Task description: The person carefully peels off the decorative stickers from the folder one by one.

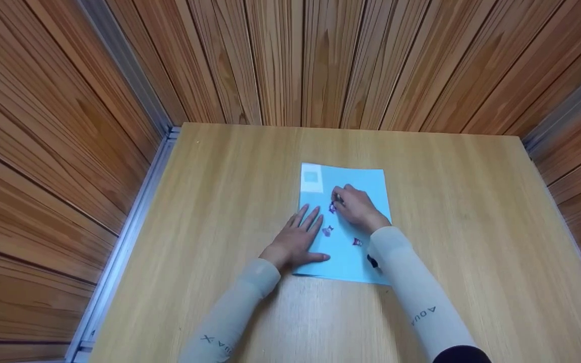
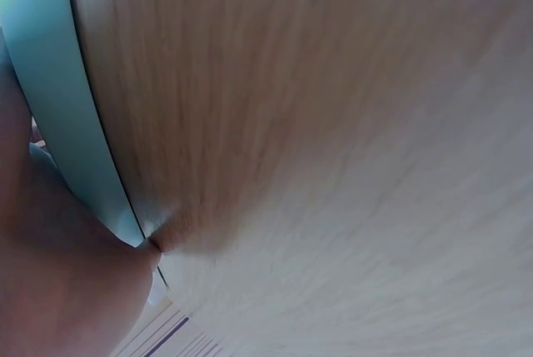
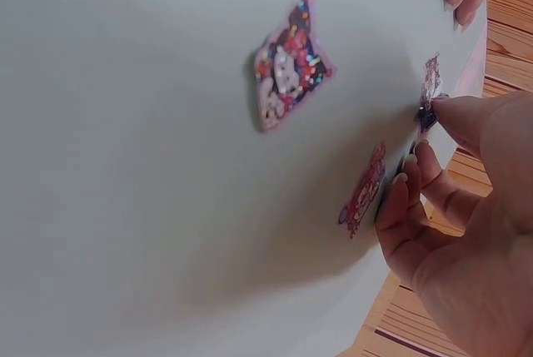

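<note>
A light blue folder lies on the table, with several small glittery cartoon stickers on its face. My left hand rests spread over the folder's left edge, thumb near the bottom. In the left wrist view, that edge stands slightly raised beside the hand. My right hand is over the upper middle, fingers curled. Its thumb and fingertips pinch a dark sticker close to the surface. Nearer the right wrist camera are a dark, glittery sticker and a reddish sticker.
A white label with a pale square marks the folder's top left corner. The wooden table extends on both sides. Plank walls stand behind and at the sides, and a metal rail runs along the left edge.
</note>
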The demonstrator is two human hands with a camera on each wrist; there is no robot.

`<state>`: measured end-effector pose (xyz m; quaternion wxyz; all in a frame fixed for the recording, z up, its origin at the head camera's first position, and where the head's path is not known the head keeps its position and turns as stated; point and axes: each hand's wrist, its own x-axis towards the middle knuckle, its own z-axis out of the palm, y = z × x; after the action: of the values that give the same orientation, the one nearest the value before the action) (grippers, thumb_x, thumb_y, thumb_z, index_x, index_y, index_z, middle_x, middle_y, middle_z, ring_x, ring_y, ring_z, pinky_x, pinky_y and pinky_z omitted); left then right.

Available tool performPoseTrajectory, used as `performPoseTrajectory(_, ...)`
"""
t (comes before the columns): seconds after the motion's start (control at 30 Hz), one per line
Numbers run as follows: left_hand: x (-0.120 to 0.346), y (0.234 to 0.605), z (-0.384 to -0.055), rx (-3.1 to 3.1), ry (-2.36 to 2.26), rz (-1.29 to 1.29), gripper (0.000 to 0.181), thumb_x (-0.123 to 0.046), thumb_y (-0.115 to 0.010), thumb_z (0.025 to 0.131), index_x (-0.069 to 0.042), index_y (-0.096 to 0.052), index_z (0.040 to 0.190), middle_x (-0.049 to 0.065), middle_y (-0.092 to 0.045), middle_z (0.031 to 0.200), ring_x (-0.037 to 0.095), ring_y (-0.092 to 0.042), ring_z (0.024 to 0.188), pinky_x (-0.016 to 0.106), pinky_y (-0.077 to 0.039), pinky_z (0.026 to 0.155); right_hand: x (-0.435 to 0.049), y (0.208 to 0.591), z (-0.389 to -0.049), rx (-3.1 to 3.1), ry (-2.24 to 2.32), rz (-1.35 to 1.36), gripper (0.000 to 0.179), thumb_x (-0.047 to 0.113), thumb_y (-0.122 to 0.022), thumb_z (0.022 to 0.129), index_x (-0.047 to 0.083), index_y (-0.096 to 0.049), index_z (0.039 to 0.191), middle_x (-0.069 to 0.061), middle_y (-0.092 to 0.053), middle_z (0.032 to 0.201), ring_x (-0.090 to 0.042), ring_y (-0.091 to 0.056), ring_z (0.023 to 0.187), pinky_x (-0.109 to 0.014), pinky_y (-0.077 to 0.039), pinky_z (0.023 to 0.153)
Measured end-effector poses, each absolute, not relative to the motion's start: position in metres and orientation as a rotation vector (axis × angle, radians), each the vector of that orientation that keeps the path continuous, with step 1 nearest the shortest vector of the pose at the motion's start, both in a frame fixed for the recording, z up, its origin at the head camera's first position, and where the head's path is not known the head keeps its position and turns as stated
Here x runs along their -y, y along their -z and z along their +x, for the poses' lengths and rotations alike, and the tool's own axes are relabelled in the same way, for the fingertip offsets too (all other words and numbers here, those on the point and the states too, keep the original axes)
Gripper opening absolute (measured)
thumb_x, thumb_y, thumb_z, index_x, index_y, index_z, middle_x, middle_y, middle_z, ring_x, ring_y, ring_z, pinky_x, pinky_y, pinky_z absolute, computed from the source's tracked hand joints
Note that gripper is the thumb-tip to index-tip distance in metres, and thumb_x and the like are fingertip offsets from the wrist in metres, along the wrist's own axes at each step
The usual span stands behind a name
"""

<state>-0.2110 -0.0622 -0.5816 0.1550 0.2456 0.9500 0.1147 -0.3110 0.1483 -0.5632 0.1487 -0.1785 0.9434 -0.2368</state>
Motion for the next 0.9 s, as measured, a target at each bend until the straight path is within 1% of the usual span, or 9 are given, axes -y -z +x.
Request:
performPoseTrajectory(0.23,0.0622,0.5811,-0.2105,-2.714,-0.333,0.705,0.103,-0.077,-0.05,0.091,-0.022,-0.007,0.166,-0.001,0.007,0.173,0.029,0.015,0.157,0.05,-0.003,0.126,-0.1512,0.5638,-0.3116,-2.693,0.693,-0.523,0.016,0.027,-0.053,0.107,0.019,-0.061,0.118,-0.005,-0.057,0.107,-0.026,-0.058,0.098,-0.045,-0.052,0.091)
performPoseTrajectory(0.47,0.0611,0.5806,-0.2114,-2.704,-0.303,0.702,0.103,-0.077,-0.05,0.091,-0.02,-0.008,0.166,0.0,0.008,0.173,0.029,0.015,0.157,0.049,-0.004,0.127,-0.1531,0.563,-0.3097,-2.693,0.707,-0.57,0.013,0.021,-0.053,0.106,0.016,-0.061,0.116,-0.007,-0.057,0.106,-0.027,-0.056,0.094,-0.044,-0.049,0.086)
performPoseTrajectory(0.9,0.0625,0.5793,-0.2102,-2.719,-0.309,0.718,0.103,-0.077,-0.05,0.092,-0.019,-0.008,0.166,0.001,0.006,0.173,0.03,0.014,0.158,0.051,-0.006,0.127,-0.1569,0.5601,-0.3073,-2.652,0.781,-0.532,0.014,0.026,-0.053,0.107,0.02,-0.059,0.118,-0.004,-0.057,0.109,-0.025,-0.057,0.1,-0.044,-0.051,0.092)
